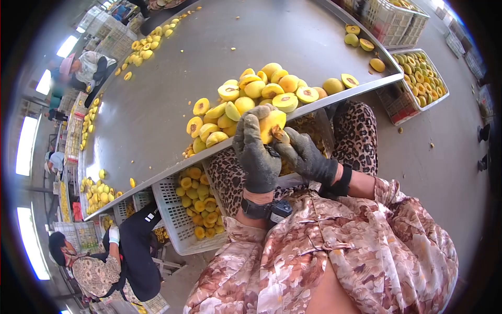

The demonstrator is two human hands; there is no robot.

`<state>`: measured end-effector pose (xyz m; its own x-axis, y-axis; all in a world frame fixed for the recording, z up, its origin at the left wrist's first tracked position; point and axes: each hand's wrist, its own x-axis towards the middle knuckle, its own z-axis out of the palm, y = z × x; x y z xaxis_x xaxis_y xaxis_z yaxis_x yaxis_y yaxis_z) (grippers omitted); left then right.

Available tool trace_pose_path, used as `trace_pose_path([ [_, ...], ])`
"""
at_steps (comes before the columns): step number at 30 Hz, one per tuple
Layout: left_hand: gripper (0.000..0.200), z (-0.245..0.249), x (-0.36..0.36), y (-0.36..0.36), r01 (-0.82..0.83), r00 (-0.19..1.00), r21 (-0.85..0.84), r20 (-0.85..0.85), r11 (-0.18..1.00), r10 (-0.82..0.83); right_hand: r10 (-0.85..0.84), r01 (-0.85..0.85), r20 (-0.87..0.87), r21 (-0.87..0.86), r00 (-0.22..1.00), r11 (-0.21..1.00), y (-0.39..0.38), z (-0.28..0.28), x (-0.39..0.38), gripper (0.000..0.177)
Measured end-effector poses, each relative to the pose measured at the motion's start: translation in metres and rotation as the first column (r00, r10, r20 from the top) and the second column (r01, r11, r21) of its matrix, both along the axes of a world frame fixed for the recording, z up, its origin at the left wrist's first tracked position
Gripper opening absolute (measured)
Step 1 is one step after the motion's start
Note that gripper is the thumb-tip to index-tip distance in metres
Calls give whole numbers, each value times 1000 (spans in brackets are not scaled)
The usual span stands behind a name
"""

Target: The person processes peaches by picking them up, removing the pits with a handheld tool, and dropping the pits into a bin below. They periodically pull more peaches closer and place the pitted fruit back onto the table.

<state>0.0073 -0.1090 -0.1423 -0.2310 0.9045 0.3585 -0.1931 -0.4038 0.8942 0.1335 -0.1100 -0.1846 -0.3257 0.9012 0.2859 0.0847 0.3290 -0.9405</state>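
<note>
The left hand [256, 152] curls gloved fingers round a peach half [272, 121] held over the table [209, 52] edge, the right hand [307, 157] pinching its stone [281, 137] tight between fingertips. Pitting seems the step in hand, and the next move likely calls for a firm twist to free the stone.

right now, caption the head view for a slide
Gloved left hand grips a peach, right hand touching it, beside piled halved peaches
</note>
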Motion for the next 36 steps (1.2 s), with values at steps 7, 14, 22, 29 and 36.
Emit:
trace_pose_path([
  [7, 16, 7, -7, -6, -86, 975, 125, -194, 988, 109, 235, -410, -400, -442, 886, 798, -19, 24, 6, 32],
  [14, 16, 36, -13, -17, -93, 868, 386, -420, 918, 265, 337, -576, -510, -436, 791, 692, -23, 43, 6, 38],
  [22, 36, 31, -49, -27, 204, 936, -84, 309, 975, -170, 538, -603, -298, -206, 788, 770, -4, 21, -20, 61],
  [29, 44, 44, -68, -38, 111, 965, -70, 244, 991, -91, 648, -731, 360, 180, 672, 658, 38, 39, -30, 56],
  [36, 37, 32, -59, -33, -173, 936, 221, -268, 960, 230, 727, -807, -387, -83, 567, 585, 21, 21, -42, 46],
])
